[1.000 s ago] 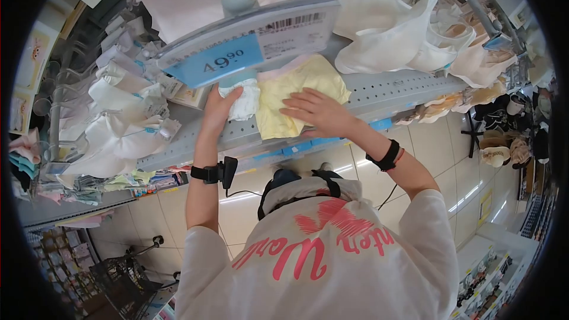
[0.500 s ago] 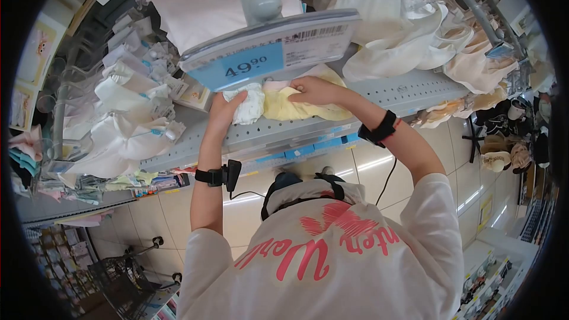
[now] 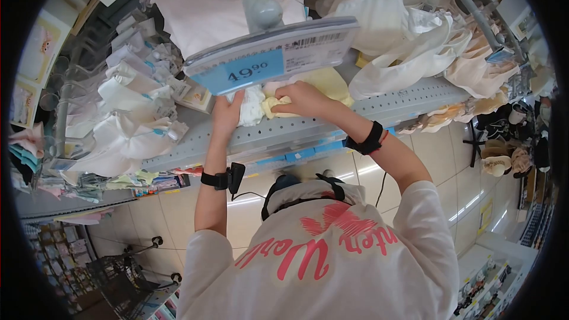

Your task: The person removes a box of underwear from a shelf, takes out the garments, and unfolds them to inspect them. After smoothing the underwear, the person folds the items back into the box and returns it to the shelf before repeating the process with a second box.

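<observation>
The white folded garment [image 3: 252, 106] lay on the grey perforated shelf [image 3: 391, 104], just beneath the blue 49.90 price sign [image 3: 269, 53]. Your left hand [image 3: 227, 114] pressed against it, fingers together and flat. Touching it on the right, the yellow garment [image 3: 323, 86] was bunched under your right hand [image 3: 302, 98], whose fingers pinched its edge.

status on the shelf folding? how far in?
Done: a white folded garment lies on the grey shelf, with the left hand resting against it. In hand: the right hand grips a bunched edge of the yellow garment, which looks only partly folded. Left: flattening and squaring the yellow piece beside the white one. The price sign hides the pile's back part.
</observation>
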Action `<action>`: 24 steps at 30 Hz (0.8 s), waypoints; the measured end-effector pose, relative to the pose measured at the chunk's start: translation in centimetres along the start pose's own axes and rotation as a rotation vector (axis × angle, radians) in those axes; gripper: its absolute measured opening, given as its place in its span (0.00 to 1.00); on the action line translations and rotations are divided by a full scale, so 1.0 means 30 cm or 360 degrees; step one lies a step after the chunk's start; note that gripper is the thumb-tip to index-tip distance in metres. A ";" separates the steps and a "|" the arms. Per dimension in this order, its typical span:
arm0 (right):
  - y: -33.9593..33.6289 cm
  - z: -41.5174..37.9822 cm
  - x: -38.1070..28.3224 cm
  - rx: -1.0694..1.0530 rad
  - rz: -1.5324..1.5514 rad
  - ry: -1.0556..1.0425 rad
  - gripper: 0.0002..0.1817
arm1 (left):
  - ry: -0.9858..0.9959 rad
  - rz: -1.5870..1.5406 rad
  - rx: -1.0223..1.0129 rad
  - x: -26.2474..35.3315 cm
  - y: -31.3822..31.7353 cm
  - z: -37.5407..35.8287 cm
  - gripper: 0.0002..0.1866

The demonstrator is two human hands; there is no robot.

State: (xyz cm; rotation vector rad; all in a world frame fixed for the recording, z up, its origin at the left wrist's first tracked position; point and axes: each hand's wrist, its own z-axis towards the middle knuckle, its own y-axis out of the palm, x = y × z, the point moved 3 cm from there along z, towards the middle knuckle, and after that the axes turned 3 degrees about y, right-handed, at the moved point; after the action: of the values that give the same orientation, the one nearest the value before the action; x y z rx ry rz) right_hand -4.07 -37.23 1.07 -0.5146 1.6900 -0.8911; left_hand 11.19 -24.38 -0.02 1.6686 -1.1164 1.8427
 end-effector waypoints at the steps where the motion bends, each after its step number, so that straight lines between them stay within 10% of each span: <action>1: -0.006 0.007 0.008 -0.0006 0.0053 0.0017 0.20 | 0.0178 0.0153 0.0092 0.003 0.004 -0.009 0.33; 5: -0.042 -0.030 0.007 0.0315 0.0089 -0.0063 0.24 | 0.0796 0.1323 0.0457 0.078 0.025 -0.069 0.26; 9: -0.139 -0.228 0.048 0.0455 0.0026 -0.0315 0.31 | 0.1189 0.1262 0.0405 0.049 0.029 -0.069 0.15; 11: -0.155 -0.330 0.101 0.0352 0.0022 -0.0243 0.32 | 0.1325 0.1047 -0.0340 0.046 0.057 -0.068 0.05; 24: -0.086 -0.485 0.276 0.0826 0.0082 -0.0011 0.12 | 0.0767 0.1021 0.0149 0.040 0.184 -0.137 0.15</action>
State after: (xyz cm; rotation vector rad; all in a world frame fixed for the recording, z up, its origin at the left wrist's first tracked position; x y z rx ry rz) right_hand -20.63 -40.49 -0.42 -0.1211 1.3841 -1.2340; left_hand 4.21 -24.70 -0.29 0.8527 -1.4516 2.5324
